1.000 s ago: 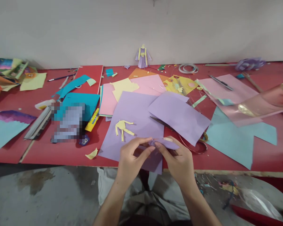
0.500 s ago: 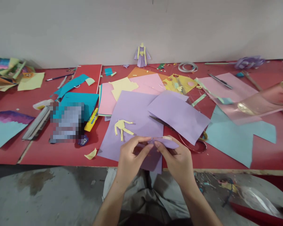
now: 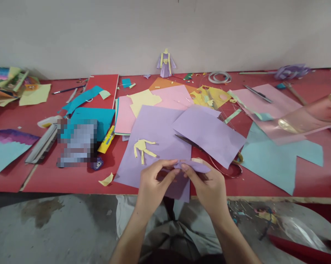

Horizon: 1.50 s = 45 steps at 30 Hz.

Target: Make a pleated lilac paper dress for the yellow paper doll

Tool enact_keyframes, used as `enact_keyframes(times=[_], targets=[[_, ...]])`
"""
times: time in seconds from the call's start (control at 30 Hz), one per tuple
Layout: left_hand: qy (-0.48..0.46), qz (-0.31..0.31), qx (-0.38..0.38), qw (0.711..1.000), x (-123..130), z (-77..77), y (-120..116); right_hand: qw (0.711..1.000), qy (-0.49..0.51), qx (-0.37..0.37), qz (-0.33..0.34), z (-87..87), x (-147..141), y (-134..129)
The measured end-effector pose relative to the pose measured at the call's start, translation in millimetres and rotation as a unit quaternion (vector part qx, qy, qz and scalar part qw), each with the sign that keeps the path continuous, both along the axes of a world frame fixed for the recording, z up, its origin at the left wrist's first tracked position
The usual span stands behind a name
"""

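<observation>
Between my two hands is a small piece of purple paper (image 3: 197, 167), pinched at its left end. My left hand (image 3: 156, 181) grips it with thumb and fingertips. From the other side my right hand (image 3: 209, 185) holds it, thumb on top. Beneath them lies a large purple sheet (image 3: 162, 124), with a yellow paper figure (image 3: 141, 146) that has thin limbs, just left of my left hand. A second purple sheet (image 3: 209, 132) partly covers a pair of scissors (image 3: 231, 172) to the right of my hands.
A purple-and-yellow paper doll (image 3: 166, 64) stands against the wall. Left are a yellow glue stick or box (image 3: 106, 139), a blurred-out object (image 3: 80, 143) and teal paper (image 3: 107, 115). Right are light blue paper (image 3: 275, 161), a cutter knife (image 3: 257, 93) and a clear plastic bottle or tube (image 3: 308, 117).
The purple piece has tilted slightly between my fingers and shows more of its surface. Both hands stay nearly in place, and the view has shifted a little.
</observation>
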<state>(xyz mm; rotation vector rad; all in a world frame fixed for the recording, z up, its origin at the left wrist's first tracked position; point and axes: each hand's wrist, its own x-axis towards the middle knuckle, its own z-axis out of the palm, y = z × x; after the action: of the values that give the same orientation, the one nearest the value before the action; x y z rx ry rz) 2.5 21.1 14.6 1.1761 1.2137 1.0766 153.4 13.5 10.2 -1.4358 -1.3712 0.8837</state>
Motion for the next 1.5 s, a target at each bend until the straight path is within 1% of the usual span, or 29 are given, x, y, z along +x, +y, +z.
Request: enact_keyframes(times=[0.1, 0.2, 0.3, 0.37, 0.47, 0.6, 0.67, 0.73, 0.77, 0.87, 0.93, 1.03, 1.2, 1.3, 1.4, 1.5], targets=[[0.008, 0.003, 0.000, 1.000, -0.7, -0.1, -1.6, 1.000, 0.010, -0.011, -0.002, -0.5, 0.3, 0.3], [0.005, 0.003, -0.001, 1.000, -1.3, -0.5, -1.8, 0.999, 0.025, -0.019, 0.014, -1.2, 1.2, 1.0], [-0.019, -0.005, -0.010, 1.000, -1.5, -0.8, -1.3, 0.999, 0.036, -0.024, 0.031, -2.1, 2.0, 1.5], [-0.038, -0.009, -0.017, 0.999, -1.5, -1.1, -1.1, 0.999, 0.034, -0.021, 0.030, -2.4, 2.3, 1.8], [-0.045, 0.006, -0.019, 0.999, -1.5, -1.6, -1.3, 0.999, -0.004, 0.019, 0.028, -1.9, 2.2, 2.4], [-0.066, 0.011, -0.023, 0.997, -1.6, -1.9, -0.7, 0.992, -0.063, 0.110, 0.021, -1.7, 1.2, 2.5], [-0.082, 0.008, -0.028, 0.996, -1.6, -1.3, 0.2, 0.985, -0.074, 0.156, 0.014, -2.8, 0.8, 1.6], [-0.096, 0.006, -0.034, 0.995, -1.9, -0.4, 1.0, 0.982, -0.073, 0.173, 0.017, -4.1, 0.8, 0.4], [-0.102, 0.008, -0.037, 0.994, -2.3, 0.0, 1.3, 0.984, -0.069, 0.162, 0.017, -4.6, 1.1, -0.2], [-0.125, 0.016, -0.045, 0.991, -5.1, -0.2, 2.3, 0.995, -0.047, 0.091, 0.009, -5.2, 2.9, -1.1], [-0.140, 0.017, -0.049, 0.989, -7.9, -1.6, 3.2, 0.998, -0.029, 0.056, 0.012, -5.0, 4.3, -0.9], [-0.151, 0.009, -0.054, 0.987, -11.5, -3.2, 4.9, 0.998, -0.014, 0.051, 0.024, -4.1, 5.3, 0.5], [-0.148, -0.012, -0.065, 0.987, -12.1, -0.4, 7.3, 0.992, -0.042, 0.099, 0.060, -1.3, 2.5, 2.9], [-0.137, -0.012, -0.064, 0.988, -11.0, 0.8, 7.7, 0.987, -0.065, 0.131, 0.073, -0.2, -0.2, 2.4], [-0.128, -0.011, -0.065, 0.990, -10.5, -0.3, 7.9, 0.978, -0.087, 0.178, 0.071, -1.4, -1.6, 1.3], [-0.130, -0.012, -0.056, 0.990, -10.5, -1.9, 8.4, 0.966, -0.107, 0.218, 0.091, -3.8, -1.6, 0.1]])
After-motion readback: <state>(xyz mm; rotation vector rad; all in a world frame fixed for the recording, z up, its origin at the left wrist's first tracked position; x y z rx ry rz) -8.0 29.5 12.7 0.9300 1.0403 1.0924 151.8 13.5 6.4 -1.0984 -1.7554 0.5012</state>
